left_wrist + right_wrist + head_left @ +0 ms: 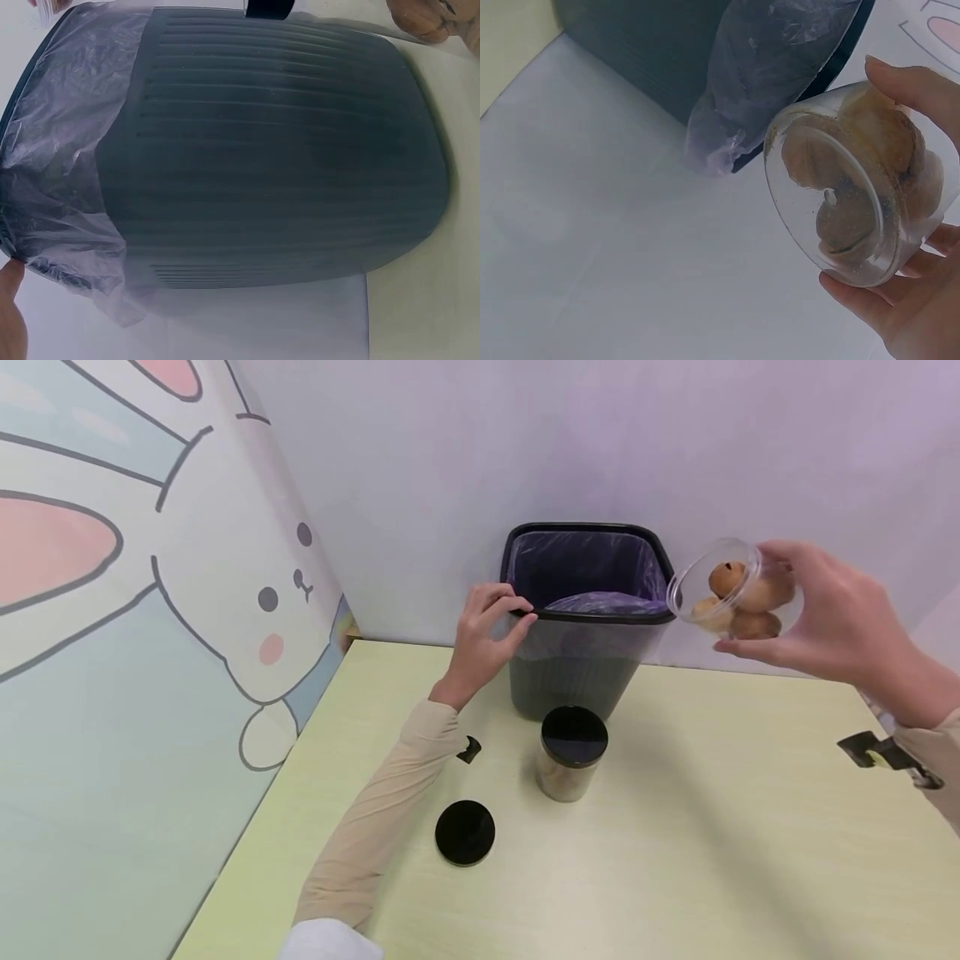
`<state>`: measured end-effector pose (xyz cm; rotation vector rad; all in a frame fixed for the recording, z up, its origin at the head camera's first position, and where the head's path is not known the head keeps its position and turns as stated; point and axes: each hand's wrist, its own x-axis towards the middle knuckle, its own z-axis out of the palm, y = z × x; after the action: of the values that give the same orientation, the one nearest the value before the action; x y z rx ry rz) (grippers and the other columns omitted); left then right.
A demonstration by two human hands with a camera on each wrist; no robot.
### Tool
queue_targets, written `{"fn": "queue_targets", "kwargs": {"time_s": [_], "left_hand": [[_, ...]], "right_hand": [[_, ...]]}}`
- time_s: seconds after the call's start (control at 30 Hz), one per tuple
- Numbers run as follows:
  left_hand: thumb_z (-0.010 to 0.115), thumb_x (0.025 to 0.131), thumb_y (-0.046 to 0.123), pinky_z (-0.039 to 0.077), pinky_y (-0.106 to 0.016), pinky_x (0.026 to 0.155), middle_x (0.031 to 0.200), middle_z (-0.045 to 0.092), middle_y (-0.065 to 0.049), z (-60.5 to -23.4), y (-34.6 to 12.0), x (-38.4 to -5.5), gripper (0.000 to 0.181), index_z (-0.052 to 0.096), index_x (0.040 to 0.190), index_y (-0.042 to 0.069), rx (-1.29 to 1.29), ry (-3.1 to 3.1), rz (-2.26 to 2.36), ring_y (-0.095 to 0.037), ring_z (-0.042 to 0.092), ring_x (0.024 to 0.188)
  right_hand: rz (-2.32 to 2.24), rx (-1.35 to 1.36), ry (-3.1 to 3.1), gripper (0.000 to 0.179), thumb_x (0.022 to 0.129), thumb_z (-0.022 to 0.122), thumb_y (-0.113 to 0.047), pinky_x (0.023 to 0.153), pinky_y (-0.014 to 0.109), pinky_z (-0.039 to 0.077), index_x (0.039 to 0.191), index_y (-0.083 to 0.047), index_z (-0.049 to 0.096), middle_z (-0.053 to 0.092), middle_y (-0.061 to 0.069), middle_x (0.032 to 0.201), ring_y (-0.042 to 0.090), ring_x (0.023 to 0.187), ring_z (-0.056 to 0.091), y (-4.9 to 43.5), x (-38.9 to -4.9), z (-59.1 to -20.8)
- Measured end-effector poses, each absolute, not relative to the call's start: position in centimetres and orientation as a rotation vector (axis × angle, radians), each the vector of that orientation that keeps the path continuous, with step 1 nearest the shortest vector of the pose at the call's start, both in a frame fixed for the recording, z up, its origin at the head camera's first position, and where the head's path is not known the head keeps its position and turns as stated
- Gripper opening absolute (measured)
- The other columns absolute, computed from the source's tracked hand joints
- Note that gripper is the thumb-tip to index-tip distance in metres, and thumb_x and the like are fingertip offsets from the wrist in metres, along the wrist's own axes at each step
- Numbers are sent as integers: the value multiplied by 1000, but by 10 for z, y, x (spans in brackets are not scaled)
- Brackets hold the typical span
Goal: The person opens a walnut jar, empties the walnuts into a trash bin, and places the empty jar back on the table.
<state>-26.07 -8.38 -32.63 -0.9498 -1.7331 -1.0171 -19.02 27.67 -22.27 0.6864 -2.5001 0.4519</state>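
Observation:
My left hand pinches the near left corner of the black rim of a trash bin. A thin translucent bag lines the bin and folds out over its rim, as the bag liner in the left wrist view shows. In my right hand is a clear jar, gripped around its side and tilted with its mouth toward the bin. Several round brown pieces lie inside the jar. Its mouth is close to the bin's right rim, with no lid on it.
A second jar with a black lid stands just in front of the bin. A loose black lid lies flat on the pale yellow table. Behind is a white wall; a rabbit mural covers the left wall.

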Motion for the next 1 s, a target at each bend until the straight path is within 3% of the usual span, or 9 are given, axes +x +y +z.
{"fn": "queue_targets", "kwargs": {"time_s": [0.33,0.5,0.6,0.73,1.0], "left_hand": [[72,83,8,39,-37,87,100,54,-9,-326,-84,-258,8,69,90,6,-943,-1762,-1048,-25,46,97],[72,83,9,39,-37,88,100,55,-10,-326,-84,-259,9,69,90,6,-947,-1755,-1057,-26,46,98],[72,83,8,38,-37,88,100,55,-9,-328,-84,-259,9,69,91,6,-948,-1756,-1056,-26,45,98],[73,82,6,37,-38,86,100,55,-10,-329,-85,-258,10,69,92,7,-957,-1739,-1053,-27,45,96],[73,82,3,37,-40,86,101,56,-11,-327,-84,-258,11,69,92,6,-978,-1715,-1062,-28,45,97]], "right_hand": [[414,703,-2528,106,49,93,-21,69,54,37,139,-3,40,58,20,101,36,91,53,274,-194,-215],[388,749,-2503,104,49,92,-21,68,54,38,138,-6,41,64,15,92,11,84,52,274,-198,-212],[364,770,-2497,105,48,92,-21,68,55,39,138,-6,40,65,14,88,8,80,51,273,-200,-212],[331,786,-2493,105,49,91,-21,65,57,41,139,-5,39,62,16,89,28,79,56,270,-203,-210],[296,764,-2505,100,52,88,-22,63,61,39,138,-4,40,55,28,109,44,88,53,264,-209,-204]]}}
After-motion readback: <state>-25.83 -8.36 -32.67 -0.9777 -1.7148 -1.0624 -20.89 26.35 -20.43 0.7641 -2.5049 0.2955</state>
